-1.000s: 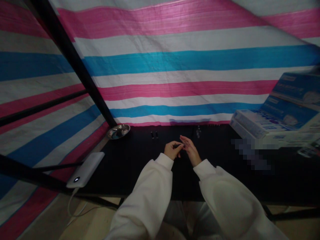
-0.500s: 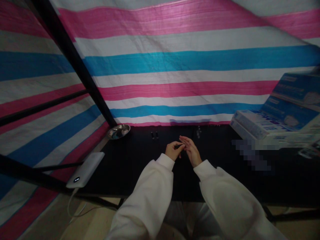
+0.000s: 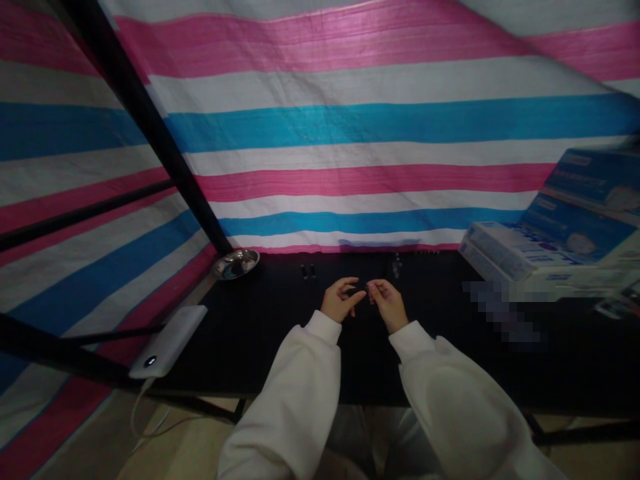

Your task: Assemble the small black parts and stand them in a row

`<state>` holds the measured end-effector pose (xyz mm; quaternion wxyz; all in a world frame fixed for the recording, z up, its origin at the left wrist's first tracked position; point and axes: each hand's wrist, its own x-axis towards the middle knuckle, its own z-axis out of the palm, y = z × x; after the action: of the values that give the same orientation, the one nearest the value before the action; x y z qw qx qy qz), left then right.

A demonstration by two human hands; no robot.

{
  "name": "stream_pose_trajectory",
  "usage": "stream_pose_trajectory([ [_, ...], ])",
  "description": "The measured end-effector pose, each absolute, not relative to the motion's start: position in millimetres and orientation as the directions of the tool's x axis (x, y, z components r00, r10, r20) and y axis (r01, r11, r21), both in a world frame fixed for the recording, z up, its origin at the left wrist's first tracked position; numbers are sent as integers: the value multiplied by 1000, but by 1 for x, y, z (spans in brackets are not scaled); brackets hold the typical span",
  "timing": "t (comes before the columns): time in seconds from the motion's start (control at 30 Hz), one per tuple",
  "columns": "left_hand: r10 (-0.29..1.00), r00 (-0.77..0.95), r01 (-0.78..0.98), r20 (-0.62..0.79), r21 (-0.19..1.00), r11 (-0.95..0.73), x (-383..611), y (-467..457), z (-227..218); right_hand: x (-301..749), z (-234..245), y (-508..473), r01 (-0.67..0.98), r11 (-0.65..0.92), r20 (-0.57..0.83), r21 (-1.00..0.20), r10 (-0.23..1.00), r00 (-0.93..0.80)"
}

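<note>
Over the middle of the black table [image 3: 280, 347], my left hand [image 3: 343, 300] has its thumb and fingers apart, with nothing visible between them. Just to its right, my right hand [image 3: 387, 303] is closed in a pinch; whatever the fingertips hold is too small and dark to make out. The two hands face each other with a narrow gap between. Beyond the left hand stand two small dark cylinders [image 3: 308, 271]. Past the right hand lies a cluster of small clear pieces [image 3: 397, 265].
A shiny metal bowl [image 3: 237, 264] sits at the back left corner. A white power bank [image 3: 170, 340] with a cable lies on the left edge. Blue and white boxes [image 3: 530, 250] are stacked at the right. Several tiny pieces [image 3: 427, 253] line the back edge, before a striped sheet [image 3: 350, 147].
My hands have moved slightly apart. The left fingers have opened from a pinch, while the right fingers have gone from stretched out to pinched together.
</note>
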<state>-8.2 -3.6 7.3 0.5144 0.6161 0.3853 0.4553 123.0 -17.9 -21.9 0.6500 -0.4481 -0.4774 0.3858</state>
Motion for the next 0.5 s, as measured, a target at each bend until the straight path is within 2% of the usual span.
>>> stream_pose_trajectory([
  [0.13, 964, 204, -25, 170, 985, -168, -16, -2, 8, 125, -21, -18, -116, 321, 277, -940, 916, 290],
  [0.5, 965, 218, 5, 145, 989, -150, -12, -4, 5, 123, -25, -17, -87, 307, 271, -948, 919, 285],
])
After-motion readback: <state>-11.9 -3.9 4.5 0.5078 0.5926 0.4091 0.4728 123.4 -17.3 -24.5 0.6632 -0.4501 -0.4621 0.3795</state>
